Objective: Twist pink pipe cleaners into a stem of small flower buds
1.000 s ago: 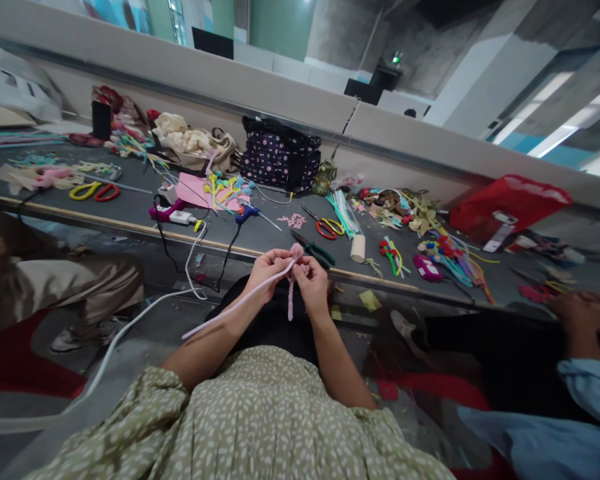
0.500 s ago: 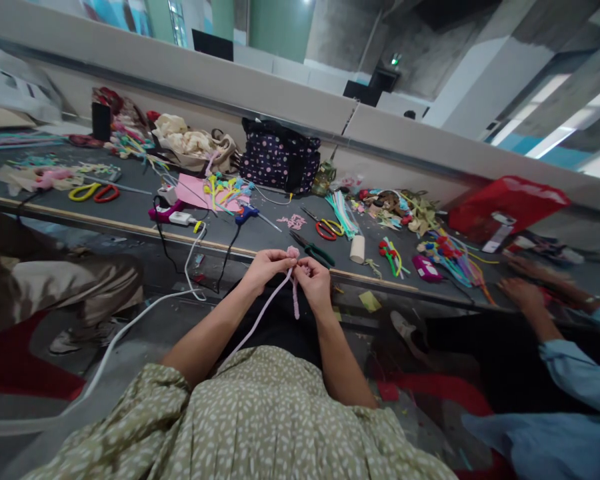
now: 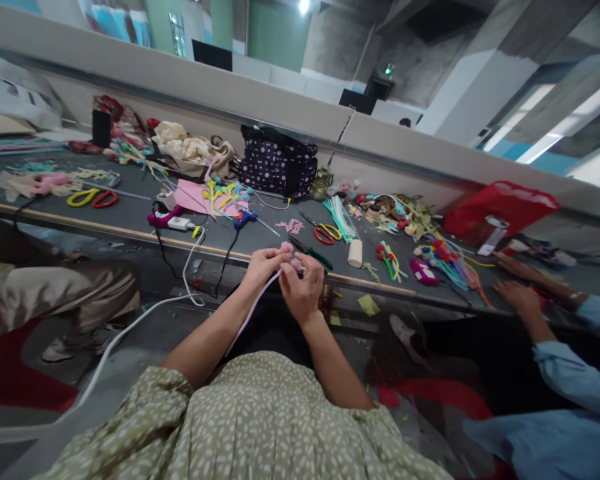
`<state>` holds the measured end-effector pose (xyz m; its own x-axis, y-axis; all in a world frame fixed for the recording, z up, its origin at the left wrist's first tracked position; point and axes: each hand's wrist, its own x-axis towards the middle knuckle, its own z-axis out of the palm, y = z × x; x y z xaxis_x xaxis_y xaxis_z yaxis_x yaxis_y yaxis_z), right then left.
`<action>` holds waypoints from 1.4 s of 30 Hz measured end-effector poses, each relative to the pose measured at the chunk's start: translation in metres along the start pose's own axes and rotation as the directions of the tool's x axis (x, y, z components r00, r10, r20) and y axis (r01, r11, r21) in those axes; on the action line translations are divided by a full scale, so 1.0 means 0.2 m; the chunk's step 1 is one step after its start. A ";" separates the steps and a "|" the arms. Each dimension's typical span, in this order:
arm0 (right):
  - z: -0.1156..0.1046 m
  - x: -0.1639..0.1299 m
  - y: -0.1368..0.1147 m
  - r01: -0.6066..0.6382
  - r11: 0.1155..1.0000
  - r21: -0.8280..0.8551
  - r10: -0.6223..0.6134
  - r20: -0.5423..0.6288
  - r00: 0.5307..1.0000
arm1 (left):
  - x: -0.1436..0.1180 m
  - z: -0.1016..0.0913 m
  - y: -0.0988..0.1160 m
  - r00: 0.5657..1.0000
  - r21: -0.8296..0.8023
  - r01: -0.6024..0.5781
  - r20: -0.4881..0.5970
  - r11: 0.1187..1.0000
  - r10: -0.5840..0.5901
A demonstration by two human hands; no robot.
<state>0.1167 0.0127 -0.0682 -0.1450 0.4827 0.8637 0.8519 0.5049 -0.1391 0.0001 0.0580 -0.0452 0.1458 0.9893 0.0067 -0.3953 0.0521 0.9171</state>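
Both my hands meet in front of the table edge, pinching a pale pink pipe cleaner. My left hand grips its upper part, and the long free end trails down along my left forearm. My right hand closes on the twisted pink knot at the top, fingers curled over it so the short end is hidden. Green-handled pliers lie on the table just beyond my fingers.
The grey table holds scissors, a blue glue gun, a dotted bag, a red bag and several coloured pipe cleaners. A co-worker's hands rest at the right; another person sits at the left.
The pipe cleaner's long tail swung in closer to my forearm. My right hand turned over the knot, hiding the short hanging end. The co-worker's hands moved onto the table at right.
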 end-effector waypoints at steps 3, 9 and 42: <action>0.00 0.01 0.01 0.012 0.999 0.046 -0.013 0.020 1.000 | 0.00 -0.01 0.00 1.000 0.000 -0.001 0.008 1.000 0.001; -0.05 0.03 0.01 -0.046 0.995 0.084 0.047 -0.010 0.999 | 0.00 -0.03 0.00 0.999 0.033 0.025 -0.021 0.999 -0.025; -0.17 0.10 -0.01 -0.574 0.252 0.779 0.629 0.319 0.709 | -0.15 0.00 0.07 0.983 -0.005 -0.034 0.180 0.999 0.034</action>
<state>0.1298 -0.0028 -0.0337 0.2722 0.8880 0.3705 -0.0938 0.4077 -0.9083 -0.0094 0.0286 -0.0333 0.2927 0.9499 0.1093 -0.4043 0.0193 0.9144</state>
